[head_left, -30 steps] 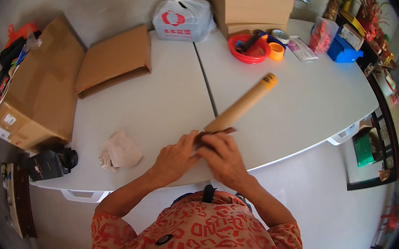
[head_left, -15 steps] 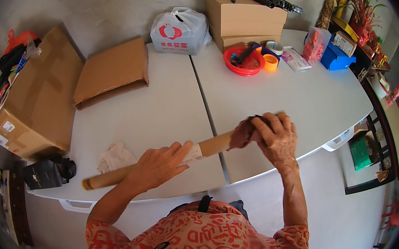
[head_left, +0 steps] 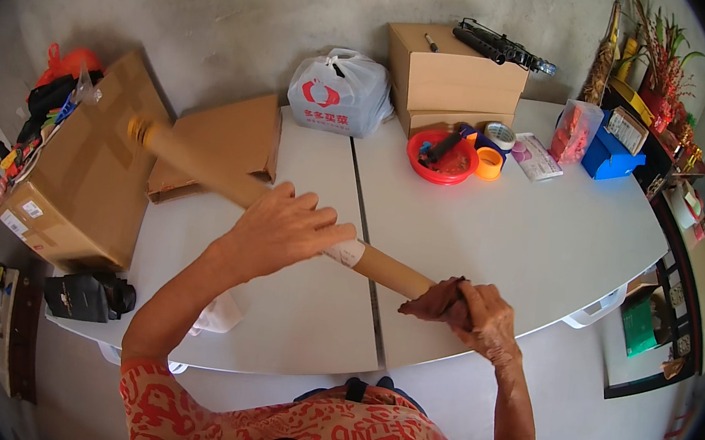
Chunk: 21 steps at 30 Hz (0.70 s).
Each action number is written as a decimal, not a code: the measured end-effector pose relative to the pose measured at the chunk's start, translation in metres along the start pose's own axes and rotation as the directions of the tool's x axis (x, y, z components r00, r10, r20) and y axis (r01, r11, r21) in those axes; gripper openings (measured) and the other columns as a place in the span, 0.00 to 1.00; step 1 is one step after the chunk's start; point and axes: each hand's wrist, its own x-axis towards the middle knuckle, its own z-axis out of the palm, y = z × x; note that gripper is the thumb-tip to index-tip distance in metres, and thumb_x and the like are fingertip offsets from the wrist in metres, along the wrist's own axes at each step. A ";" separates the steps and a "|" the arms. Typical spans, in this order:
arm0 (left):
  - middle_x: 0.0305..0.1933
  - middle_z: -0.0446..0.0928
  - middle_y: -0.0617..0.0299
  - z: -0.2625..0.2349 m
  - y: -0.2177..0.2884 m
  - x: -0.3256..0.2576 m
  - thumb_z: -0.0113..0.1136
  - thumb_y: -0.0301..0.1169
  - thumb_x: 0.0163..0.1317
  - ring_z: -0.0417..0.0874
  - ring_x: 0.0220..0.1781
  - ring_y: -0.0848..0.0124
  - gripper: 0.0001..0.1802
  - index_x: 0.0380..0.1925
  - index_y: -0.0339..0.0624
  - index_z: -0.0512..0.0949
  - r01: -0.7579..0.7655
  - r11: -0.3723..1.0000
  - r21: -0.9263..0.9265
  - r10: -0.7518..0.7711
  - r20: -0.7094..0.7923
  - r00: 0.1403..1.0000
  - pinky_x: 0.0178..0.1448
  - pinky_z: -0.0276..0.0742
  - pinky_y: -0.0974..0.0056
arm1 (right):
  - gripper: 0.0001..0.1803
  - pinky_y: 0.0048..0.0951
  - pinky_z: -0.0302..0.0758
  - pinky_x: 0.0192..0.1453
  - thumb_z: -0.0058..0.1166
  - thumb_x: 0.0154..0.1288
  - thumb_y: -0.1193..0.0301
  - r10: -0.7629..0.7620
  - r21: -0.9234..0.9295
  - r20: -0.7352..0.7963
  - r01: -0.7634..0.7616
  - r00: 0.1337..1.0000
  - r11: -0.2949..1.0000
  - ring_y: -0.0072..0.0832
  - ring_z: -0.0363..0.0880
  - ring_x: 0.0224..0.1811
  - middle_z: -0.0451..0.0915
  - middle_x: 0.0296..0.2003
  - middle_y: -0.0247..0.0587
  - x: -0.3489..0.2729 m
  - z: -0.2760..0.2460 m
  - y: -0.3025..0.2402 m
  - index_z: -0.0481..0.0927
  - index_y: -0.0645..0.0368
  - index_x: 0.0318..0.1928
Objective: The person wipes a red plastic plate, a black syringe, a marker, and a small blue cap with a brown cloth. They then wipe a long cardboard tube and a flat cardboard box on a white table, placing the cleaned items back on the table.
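Observation:
A long tan cardboard tube [head_left: 394, 273] with a pale paper label slants over the table, its yellowish far-left end raised and blurred by motion. Near its middle, my left hand [head_left: 283, 228] is closed around it, fingers over the top beside the label. At the lower right end, my right hand [head_left: 488, 320] grips a dark maroon cloth [head_left: 432, 301] wrapped against the tube, covering that end. A pale crumpled cloth [head_left: 221, 313] lies on the table below my left forearm, partly hidden by it.
At the left stand a large cardboard box [head_left: 87, 166], a flat carton [head_left: 227, 142] and a black case [head_left: 78, 298]. Along the back are a tied plastic bag [head_left: 340, 94], stacked cartons [head_left: 462, 77], a red basin [head_left: 440, 176], tape rolls [head_left: 488, 163] and a blue box [head_left: 612, 157].
The tube has tilted the other way: its left end swung up and away, its right end dropped nearer to me. My right hand came down with the cloth, while my left hand rose.

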 end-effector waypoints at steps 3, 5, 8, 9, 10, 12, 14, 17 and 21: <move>0.41 0.75 0.70 -0.009 -0.014 0.028 0.64 0.30 0.50 0.73 0.53 0.69 0.17 0.43 0.56 0.79 0.010 1.000 0.007 -0.010 -0.069 0.998 0.62 0.64 0.53 | 0.32 0.38 0.79 0.38 0.71 0.37 0.73 0.046 0.084 0.088 -0.054 0.995 0.995 0.40 0.79 0.38 0.78 0.36 0.42 -0.001 0.014 0.009 0.76 0.61 0.49; 0.51 0.72 0.64 -0.007 -0.015 0.051 0.64 0.29 0.51 0.69 0.59 0.61 0.19 0.46 0.56 0.80 0.144 0.989 0.019 -0.131 -0.302 0.944 0.66 0.61 0.49 | 0.30 0.37 0.79 0.40 0.70 0.40 0.74 0.120 0.237 0.059 -0.130 0.991 0.963 0.41 0.80 0.39 0.79 0.37 0.43 0.003 0.026 0.015 0.76 0.61 0.49; 0.69 0.60 0.55 0.018 -0.016 0.066 0.62 0.25 0.55 0.60 0.69 0.53 0.35 0.65 0.53 0.66 0.313 0.904 -0.292 -0.428 -0.625 0.653 0.71 0.56 0.47 | 0.27 0.36 0.79 0.41 0.68 0.44 0.75 0.261 0.548 0.128 -0.288 0.957 0.786 0.41 0.80 0.39 0.79 0.38 0.44 0.018 0.045 0.013 0.76 0.60 0.49; 0.70 0.59 0.55 0.031 -0.001 0.076 0.62 0.25 0.56 0.60 0.70 0.55 0.39 0.68 0.52 0.60 0.260 0.726 -0.637 -0.662 -0.543 0.517 0.71 0.57 0.47 | 0.26 0.35 0.79 0.41 0.67 0.45 0.75 0.336 0.644 0.209 -0.388 0.918 0.659 0.40 0.81 0.38 0.79 0.38 0.45 0.019 0.052 0.014 0.76 0.59 0.49; 0.70 0.57 0.54 0.043 0.011 0.084 0.62 0.25 0.56 0.60 0.70 0.56 0.42 0.71 0.51 0.55 0.137 0.446 -0.884 -0.841 -0.362 0.402 0.71 0.57 0.47 | 0.25 0.35 0.79 0.41 0.67 0.46 0.75 0.397 0.717 0.297 -0.477 0.869 0.508 0.39 0.81 0.38 0.79 0.38 0.45 0.021 0.059 0.014 0.76 0.59 0.49; 0.67 0.62 0.52 0.067 0.021 0.086 0.59 0.25 0.61 0.68 0.64 0.60 0.46 0.73 0.41 0.42 -0.062 -0.037 -0.997 -0.851 -0.001 0.525 0.68 0.63 0.51 | 0.25 0.35 0.78 0.42 0.67 0.48 0.72 0.387 0.761 0.282 -0.450 0.878 0.467 0.38 0.81 0.38 0.79 0.38 0.44 0.030 0.078 0.009 0.76 0.58 0.49; 0.63 0.67 0.51 0.085 0.032 0.099 0.60 0.27 0.62 0.74 0.59 0.62 0.45 0.72 0.38 0.44 -0.048 -0.214 -0.976 -0.715 0.123 0.688 0.63 0.70 0.54 | 0.25 0.35 0.77 0.43 0.68 0.48 0.71 0.387 0.755 0.202 -0.395 0.900 0.524 0.38 0.81 0.38 0.80 0.38 0.43 0.037 0.096 0.014 0.76 0.58 0.49; 0.55 0.71 0.51 0.076 0.025 0.118 0.58 0.25 0.63 0.78 0.49 0.67 0.41 0.71 0.37 0.46 -0.058 -0.334 -0.941 -0.727 0.218 0.651 0.55 0.74 0.62 | 0.30 0.38 0.76 0.47 0.68 0.49 0.69 0.355 0.621 0.093 -0.333 0.930 0.710 0.43 0.78 0.44 0.77 0.43 0.48 0.050 0.108 0.016 0.72 0.58 0.54; 0.55 0.71 0.52 0.090 -0.008 0.126 0.58 0.25 0.63 0.77 0.51 0.67 0.38 0.69 0.36 0.49 -0.022 -0.166 -0.986 -0.786 0.119 0.606 0.50 0.77 0.62 | 0.30 0.37 0.75 0.49 0.66 0.51 0.72 0.333 0.622 0.016 -0.270 0.943 0.734 0.42 0.77 0.46 0.76 0.44 0.48 0.066 0.123 0.017 0.70 0.60 0.55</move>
